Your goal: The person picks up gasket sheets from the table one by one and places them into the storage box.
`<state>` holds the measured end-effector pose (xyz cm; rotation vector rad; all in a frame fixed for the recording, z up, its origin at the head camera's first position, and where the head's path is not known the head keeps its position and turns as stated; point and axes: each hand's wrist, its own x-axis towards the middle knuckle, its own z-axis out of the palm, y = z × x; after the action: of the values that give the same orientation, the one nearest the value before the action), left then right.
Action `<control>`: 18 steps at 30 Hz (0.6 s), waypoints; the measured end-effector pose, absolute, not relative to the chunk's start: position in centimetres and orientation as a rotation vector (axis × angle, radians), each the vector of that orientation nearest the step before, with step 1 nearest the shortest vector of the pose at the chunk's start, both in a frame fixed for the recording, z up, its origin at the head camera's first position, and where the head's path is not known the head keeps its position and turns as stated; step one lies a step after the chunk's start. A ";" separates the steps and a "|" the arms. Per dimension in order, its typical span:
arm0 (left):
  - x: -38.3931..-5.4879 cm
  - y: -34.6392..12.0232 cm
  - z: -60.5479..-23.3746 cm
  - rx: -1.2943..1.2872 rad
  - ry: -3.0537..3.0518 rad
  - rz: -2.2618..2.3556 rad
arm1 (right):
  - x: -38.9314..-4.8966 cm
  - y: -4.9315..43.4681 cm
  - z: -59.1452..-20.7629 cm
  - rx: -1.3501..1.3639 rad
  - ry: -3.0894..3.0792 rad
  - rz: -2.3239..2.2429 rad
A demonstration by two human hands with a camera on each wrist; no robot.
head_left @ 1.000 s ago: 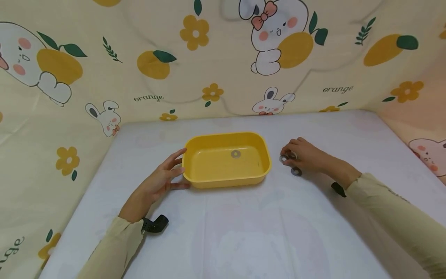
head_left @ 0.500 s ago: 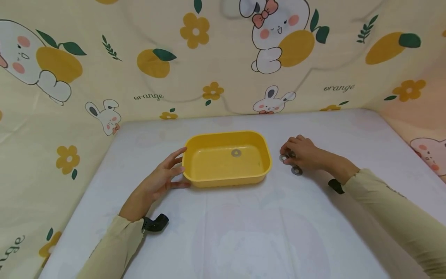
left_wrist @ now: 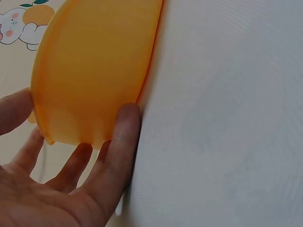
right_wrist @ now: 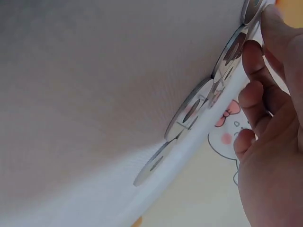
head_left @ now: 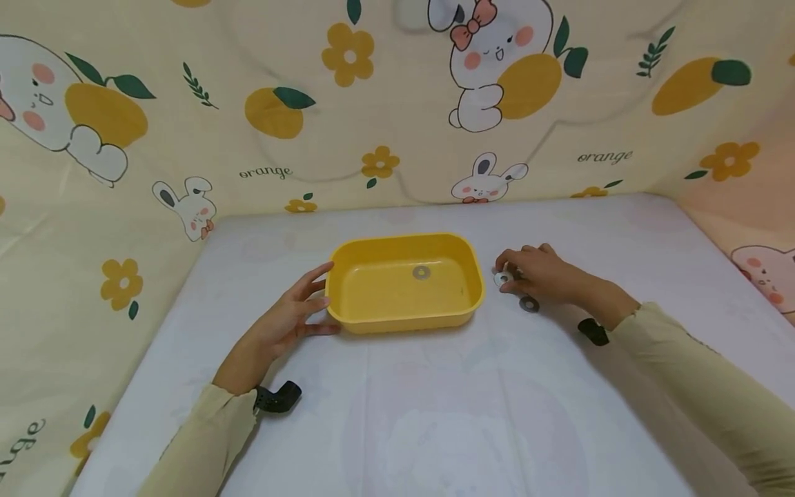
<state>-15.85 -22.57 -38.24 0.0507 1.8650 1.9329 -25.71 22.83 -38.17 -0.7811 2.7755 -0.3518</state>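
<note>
A yellow plastic tray [head_left: 397, 326] sits on the table with one flat metal washer [head_left: 421, 273] inside it. My left hand [head_left: 276, 321] rests spread against the tray's left end, fingertips on its wall and rim. Right of the tray, my right hand [head_left: 546, 275] pinches a shiny washer [head_left: 502, 279] between thumb and fingers, low over the table. Another washer [head_left: 529, 304] lies just below that hand. In the right wrist view, several washers [right_wrist: 190, 109] lie in a row on the white surface, partly overlapping, with the pinching fingertips [right_wrist: 273, 15] at the row's far end.
A white cloth [head_left: 422, 414] covers the table. Cream fabric printed with rabbits and oranges forms a wall [head_left: 397, 110] behind it and on both sides. A black wrist device [head_left: 278, 398] sits on the left wrist, another device [head_left: 593, 332] on the right.
My right hand has shifted slightly left, and the pinched washer has moved a little toward the tray with it. The left hand and the tray have stayed in place.
</note>
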 end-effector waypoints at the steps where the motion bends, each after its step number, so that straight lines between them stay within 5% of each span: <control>1: -15.9 -22.5 -38.2 0.051 1.866 1.932 | -25.7 22.9 -38.2 -0.800 2.777 -0.352; 18: -15.9 -22.6 -38.3 0.041 1.855 1.942 | -25.4 22.6 -38.0 -0.909 2.755 -0.359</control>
<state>-15.94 -22.59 -38.27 0.0414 1.8551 1.9417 -25.40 22.64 -38.01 -0.9089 2.7548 -0.3590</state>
